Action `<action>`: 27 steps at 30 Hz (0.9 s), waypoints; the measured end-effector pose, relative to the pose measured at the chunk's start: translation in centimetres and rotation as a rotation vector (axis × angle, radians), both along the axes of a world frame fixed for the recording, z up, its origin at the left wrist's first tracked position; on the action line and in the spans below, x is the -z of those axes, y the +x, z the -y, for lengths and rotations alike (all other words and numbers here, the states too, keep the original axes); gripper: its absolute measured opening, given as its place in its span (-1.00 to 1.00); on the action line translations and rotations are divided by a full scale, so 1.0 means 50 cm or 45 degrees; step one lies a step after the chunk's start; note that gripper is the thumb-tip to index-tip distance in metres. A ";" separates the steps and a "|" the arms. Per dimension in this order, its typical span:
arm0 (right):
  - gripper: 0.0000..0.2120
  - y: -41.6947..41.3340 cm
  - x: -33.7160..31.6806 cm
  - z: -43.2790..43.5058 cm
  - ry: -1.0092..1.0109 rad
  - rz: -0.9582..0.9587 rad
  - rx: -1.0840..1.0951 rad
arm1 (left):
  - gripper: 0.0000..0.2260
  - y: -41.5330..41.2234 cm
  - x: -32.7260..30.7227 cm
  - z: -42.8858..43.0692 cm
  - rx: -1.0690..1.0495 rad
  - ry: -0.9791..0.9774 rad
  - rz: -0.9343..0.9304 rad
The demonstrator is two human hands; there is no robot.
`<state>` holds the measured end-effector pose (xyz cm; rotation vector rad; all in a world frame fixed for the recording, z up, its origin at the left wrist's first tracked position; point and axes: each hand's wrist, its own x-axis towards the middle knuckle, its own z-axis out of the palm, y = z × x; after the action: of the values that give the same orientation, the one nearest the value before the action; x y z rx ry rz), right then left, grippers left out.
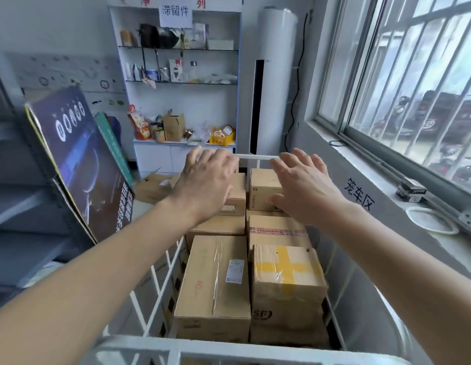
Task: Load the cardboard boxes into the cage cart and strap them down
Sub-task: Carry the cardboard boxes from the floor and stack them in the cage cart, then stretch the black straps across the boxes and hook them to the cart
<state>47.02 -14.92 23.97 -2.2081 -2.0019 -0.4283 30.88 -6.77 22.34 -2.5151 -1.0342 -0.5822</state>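
Now | left grip [205,183], right grip [305,191] spread | far boxes [260,185] beneath

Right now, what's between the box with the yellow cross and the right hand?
In the head view, one cardboard box with red-printed tape sits between the yellow-cross box and the right hand.

We see daylight through the barred window [418,83] | white shelf unit [176,75] ahead | tall air conditioner [273,80] beside it

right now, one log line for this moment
left hand open; right hand open; both over far boxes; cage cart loaded; no strap seen
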 end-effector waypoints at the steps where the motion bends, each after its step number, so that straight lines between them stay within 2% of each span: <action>1: -0.41 -0.012 -0.004 0.009 0.014 0.008 -0.024 | -0.57 -0.015 -0.003 0.014 -0.013 0.027 0.007; 9: -0.37 -0.133 -0.023 0.015 0.093 -0.051 -0.249 | -0.55 -0.171 -0.022 0.067 -0.182 0.165 0.055; 14: -0.40 -0.235 -0.033 -0.023 0.100 -0.026 -0.343 | -0.62 -0.288 -0.015 0.054 -0.241 0.310 0.087; 20: -0.43 -0.434 -0.031 -0.108 0.123 -0.022 -0.488 | -0.55 -0.480 -0.003 -0.003 -0.305 0.468 0.065; 27: -0.41 -0.716 -0.014 -0.219 0.085 -0.046 -0.617 | -0.57 -0.767 0.019 -0.078 -0.451 0.449 0.047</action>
<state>11.23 -3.97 24.68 -1.5982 -2.3586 -0.3791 -7.48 -2.89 21.39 -1.9681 -1.2321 -0.6399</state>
